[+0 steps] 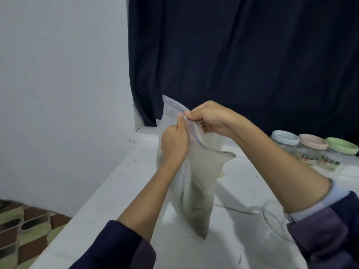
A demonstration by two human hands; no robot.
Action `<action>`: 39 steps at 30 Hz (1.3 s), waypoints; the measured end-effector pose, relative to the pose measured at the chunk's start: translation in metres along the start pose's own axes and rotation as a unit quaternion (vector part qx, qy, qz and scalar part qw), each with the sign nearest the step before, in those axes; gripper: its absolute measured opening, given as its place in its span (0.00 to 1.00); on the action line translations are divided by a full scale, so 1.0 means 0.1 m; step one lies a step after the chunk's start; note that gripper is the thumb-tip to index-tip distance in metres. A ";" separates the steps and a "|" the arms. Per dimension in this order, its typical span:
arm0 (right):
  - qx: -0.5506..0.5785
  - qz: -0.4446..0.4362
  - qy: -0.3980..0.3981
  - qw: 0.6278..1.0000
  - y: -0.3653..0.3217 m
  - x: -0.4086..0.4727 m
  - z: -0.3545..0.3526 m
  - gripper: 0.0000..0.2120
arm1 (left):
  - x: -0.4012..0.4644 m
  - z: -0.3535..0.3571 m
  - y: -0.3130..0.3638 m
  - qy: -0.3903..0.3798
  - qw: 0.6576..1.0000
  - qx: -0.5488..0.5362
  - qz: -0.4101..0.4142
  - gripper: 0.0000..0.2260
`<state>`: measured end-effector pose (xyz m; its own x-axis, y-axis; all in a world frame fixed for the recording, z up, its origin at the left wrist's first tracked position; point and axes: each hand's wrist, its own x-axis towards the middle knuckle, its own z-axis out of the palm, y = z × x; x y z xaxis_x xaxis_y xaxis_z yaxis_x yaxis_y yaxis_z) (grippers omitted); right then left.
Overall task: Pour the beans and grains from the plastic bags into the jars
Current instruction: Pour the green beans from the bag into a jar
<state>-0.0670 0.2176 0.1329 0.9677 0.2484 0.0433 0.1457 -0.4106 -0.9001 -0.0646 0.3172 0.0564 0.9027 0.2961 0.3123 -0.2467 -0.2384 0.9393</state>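
A clear zip-top plastic bag (196,183) with pale grains in its lower part hangs upright above the white table (120,200). My left hand (173,144) pinches one side of the bag's zip strip. My right hand (210,117) pinches the other side of the strip, just opposite. An open clear glass jar (274,220) stands at the lower right, partly hidden behind my right sleeve. Three lidded jars stand at the back right: blue lid (285,137), pink lid (312,141), green lid (342,145).
A dark curtain (242,55) hangs behind the table and a white wall (62,84) closes the left side. The table's left edge drops to a patterned floor (25,230). A thin cord (235,209) lies on the table behind the bag.
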 end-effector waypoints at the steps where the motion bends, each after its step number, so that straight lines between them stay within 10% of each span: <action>1: 0.003 -0.002 0.001 1.000 0.01 -0.02 0.00 0.17 | -0.02 0.01 0.00 0.000 1.000 0.006 -0.001 0.26; 21: 0.320 0.050 -0.028 0.946 1.07 -0.22 0.66 0.18 | -0.10 -0.31 -0.41 -0.285 0.946 -0.039 -0.148 0.19; 29: 0.077 0.035 0.004 0.996 0.99 -0.23 0.51 0.14 | 0.01 -0.46 -0.48 -0.348 0.931 -0.018 -0.107 0.14; 39: 0.098 0.054 0.132 0.985 1.03 -0.24 0.58 0.15 | 0.04 -0.44 -0.61 -0.310 0.941 -0.072 -0.113 0.11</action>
<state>-0.0868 0.2203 0.0141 0.9989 -0.0355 0.0301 0.0208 -0.2383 -0.9710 -0.0613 0.3734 0.0066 0.9592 -0.2826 0.0008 -0.0280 -0.0923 0.9953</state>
